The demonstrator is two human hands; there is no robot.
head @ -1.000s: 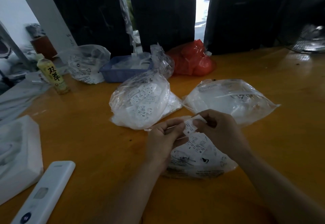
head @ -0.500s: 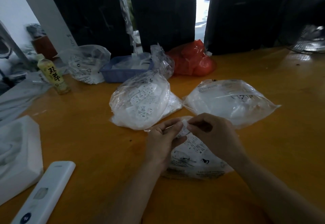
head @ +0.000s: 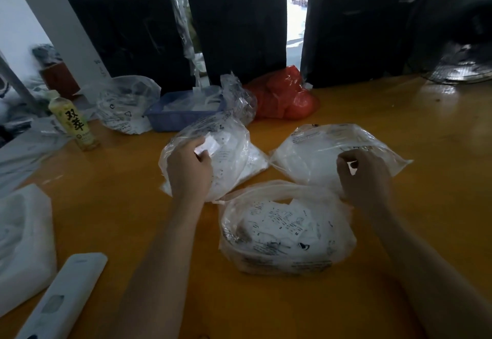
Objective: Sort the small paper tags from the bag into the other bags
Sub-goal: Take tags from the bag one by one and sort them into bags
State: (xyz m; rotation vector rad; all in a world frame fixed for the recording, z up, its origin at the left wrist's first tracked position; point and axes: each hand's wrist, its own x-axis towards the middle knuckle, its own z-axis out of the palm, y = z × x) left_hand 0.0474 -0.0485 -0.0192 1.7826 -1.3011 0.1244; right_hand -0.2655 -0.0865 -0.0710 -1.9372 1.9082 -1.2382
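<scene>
Three clear plastic bags of white paper tags lie on the orange table. The near bag (head: 287,234) lies open toward me, with printed tags inside. My left hand (head: 190,169) is over the left bag (head: 229,152) and pinches a small white tag (head: 210,144) above it. Over the right bag (head: 314,157), my right hand (head: 364,176) pinches another small white tag (head: 352,169) between thumb and fingers.
A blue tray (head: 173,121), a red plastic bag (head: 285,96) and another clear bag (head: 125,107) stand behind. A yellow drink bottle (head: 73,123) is at the left. A white remote (head: 64,298) and white foam block (head: 24,242) lie near left. Black bundles line the back.
Both hands were together over the near bag, holding tags between them. They have parted: the left hand moved up-left over the left bag, the right hand up-right over the right bag.
</scene>
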